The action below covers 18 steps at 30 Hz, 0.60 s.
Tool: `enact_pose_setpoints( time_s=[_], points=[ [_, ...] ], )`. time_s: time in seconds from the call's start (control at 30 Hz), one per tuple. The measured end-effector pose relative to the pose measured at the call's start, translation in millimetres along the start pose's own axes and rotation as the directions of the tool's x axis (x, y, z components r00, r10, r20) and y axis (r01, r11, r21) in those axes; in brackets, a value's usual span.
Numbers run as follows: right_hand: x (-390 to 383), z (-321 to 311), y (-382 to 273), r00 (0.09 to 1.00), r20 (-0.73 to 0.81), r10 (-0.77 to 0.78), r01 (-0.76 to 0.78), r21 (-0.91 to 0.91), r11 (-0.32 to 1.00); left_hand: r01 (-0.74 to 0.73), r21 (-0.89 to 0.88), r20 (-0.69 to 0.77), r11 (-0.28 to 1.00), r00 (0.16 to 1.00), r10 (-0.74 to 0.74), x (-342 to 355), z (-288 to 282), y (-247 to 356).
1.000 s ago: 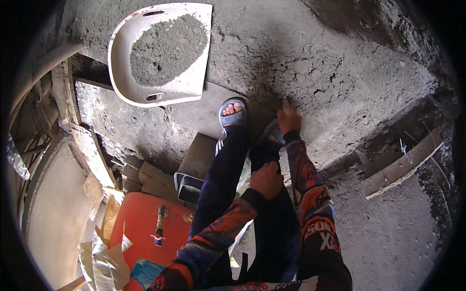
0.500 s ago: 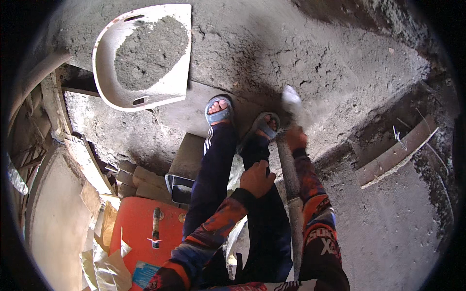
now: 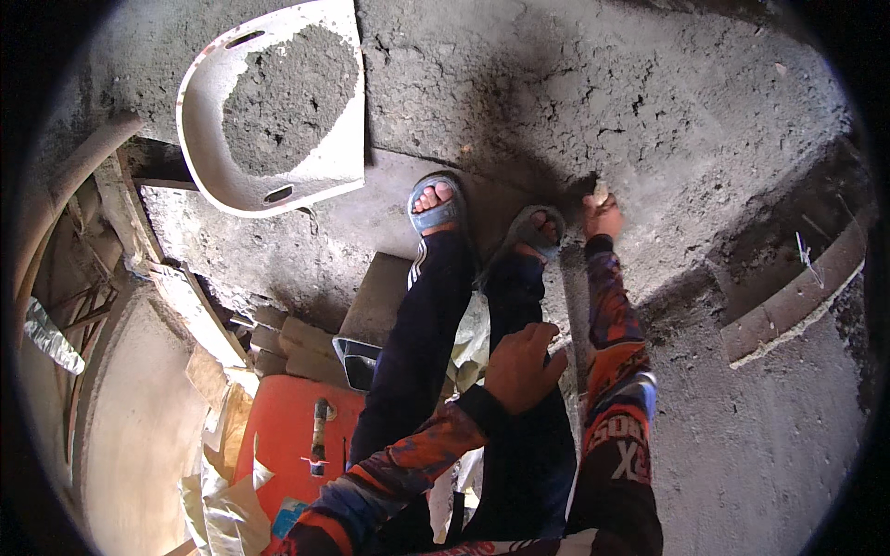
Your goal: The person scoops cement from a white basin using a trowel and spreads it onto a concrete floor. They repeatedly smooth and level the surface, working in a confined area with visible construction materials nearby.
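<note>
My right hand [image 3: 603, 221] is closed near the rough grey mortar surface [image 3: 649, 120], just right of my right sandal [image 3: 536, 232]. It grips what looks like a trowel [image 3: 601, 192]; only a small pale part shows beyond the fingers, and the blade is mostly hidden. Over my right leg [image 3: 519, 296], my left hand [image 3: 521, 372] is held at knee height, holding nothing, with the thumb apart from the fingers. At the upper left lies a white D-shaped plastic tray [image 3: 199, 120] with slotted grips, bearing a heap of wet grey mortar [image 3: 287, 102].
A rectangular hollow tube [image 3: 375, 301] lies left of my legs. Behind it sits a red panel [image 3: 297, 417] with a tap-like fitting [image 3: 320, 435]. Wood scraps [image 3: 199, 315] and a curved pipe [image 3: 74, 176] are at far left. A curved strip with wires [image 3: 788, 306] lies at right.
My right hand has moved forward and slightly right; the trowel's shiny blade, seen blurred before, is now mostly out of sight. My left hand's fingers have loosened. The view has shifted a little.
</note>
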State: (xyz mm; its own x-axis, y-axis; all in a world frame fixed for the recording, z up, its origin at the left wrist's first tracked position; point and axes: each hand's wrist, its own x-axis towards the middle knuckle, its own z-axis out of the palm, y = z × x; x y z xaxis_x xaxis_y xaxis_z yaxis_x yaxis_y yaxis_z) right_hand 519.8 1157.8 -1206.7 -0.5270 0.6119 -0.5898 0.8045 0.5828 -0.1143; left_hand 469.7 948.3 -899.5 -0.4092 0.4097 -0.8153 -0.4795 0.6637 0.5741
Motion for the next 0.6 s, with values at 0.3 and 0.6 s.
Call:
enact_pose_setpoints(
  time_s=[0.3, 0.6],
  points=[
    [-11.7, -31.3, -8.1, 0.996, 0.039, -0.074, 0.077, -0.088, 0.993, -0.067, 0.003, -0.152, 0.998, 0.986, 0.067, 3.3, 14.7, -4.7],
    [-118.1, -52.4, -101.5, 0.961, 0.126, -0.248, 0.220, 0.197, 0.955, 0.221, 0.315, -0.034, 0.923, 0.974, -0.222, 0.0, 22.4, -33.6]
  ],
)
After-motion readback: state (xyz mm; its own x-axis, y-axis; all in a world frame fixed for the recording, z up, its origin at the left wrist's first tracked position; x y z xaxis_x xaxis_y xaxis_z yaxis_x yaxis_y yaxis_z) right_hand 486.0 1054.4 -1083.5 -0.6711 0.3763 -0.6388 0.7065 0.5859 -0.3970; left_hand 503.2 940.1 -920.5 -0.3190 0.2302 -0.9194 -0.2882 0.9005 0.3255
